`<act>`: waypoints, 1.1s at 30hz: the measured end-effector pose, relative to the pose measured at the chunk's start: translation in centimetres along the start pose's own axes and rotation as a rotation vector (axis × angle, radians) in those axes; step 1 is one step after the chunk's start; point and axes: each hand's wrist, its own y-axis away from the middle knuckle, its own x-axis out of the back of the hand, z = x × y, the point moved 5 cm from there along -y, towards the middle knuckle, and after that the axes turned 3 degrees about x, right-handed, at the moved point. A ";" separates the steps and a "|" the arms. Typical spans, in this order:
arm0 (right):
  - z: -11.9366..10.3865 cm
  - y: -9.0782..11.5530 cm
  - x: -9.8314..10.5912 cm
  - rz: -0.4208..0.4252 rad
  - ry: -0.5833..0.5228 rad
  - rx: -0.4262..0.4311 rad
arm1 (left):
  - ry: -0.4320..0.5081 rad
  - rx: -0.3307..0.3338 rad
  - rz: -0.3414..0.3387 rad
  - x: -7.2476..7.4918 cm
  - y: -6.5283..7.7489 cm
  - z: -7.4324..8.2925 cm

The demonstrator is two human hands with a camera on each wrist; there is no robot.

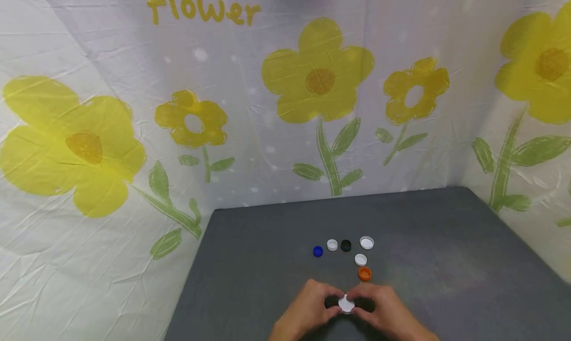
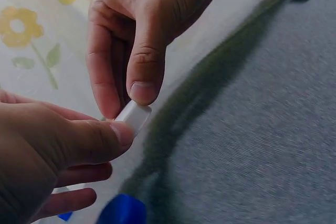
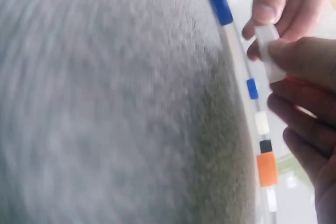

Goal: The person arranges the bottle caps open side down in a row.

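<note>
A round white bottle cap [image 1: 346,304] is held above the table between both hands. My left hand [image 1: 307,306] pinches its left edge between thumb and forefinger, and my right hand [image 1: 385,309] pinches the opposite edge. Seen from the left wrist, the white cap [image 2: 135,118] is side-on, one thumb pressed near each end. From the right wrist, the cap [image 3: 268,48] stands on edge between the fingertips. Just beyond the hands lies an orange cap [image 1: 365,273], with a small white cap [image 1: 361,259] behind it.
Farther back on the dark grey table [image 1: 250,261] are a blue cap [image 1: 317,252], a white cap [image 1: 332,245], a black cap [image 1: 346,245] and a wider white cap [image 1: 367,242]. A flower-printed curtain [image 1: 250,147] encloses the table's back and sides.
</note>
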 end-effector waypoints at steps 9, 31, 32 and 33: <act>0.3 0.3 -0.6 -0.081 0.007 0.021 | -0.027 -0.017 -0.007 -1.0 0.7 0.0; 0.6 -0.3 1.6 -0.084 0.035 -0.133 | -0.080 -0.059 0.053 0.0 -0.3 -0.1; 0.8 -0.5 2.1 -0.065 0.041 -0.154 | -0.070 -0.047 0.056 0.3 -0.6 -0.1; 0.8 -0.6 2.7 -0.035 0.053 -0.158 | -0.064 -0.039 0.062 0.5 -1.0 -0.1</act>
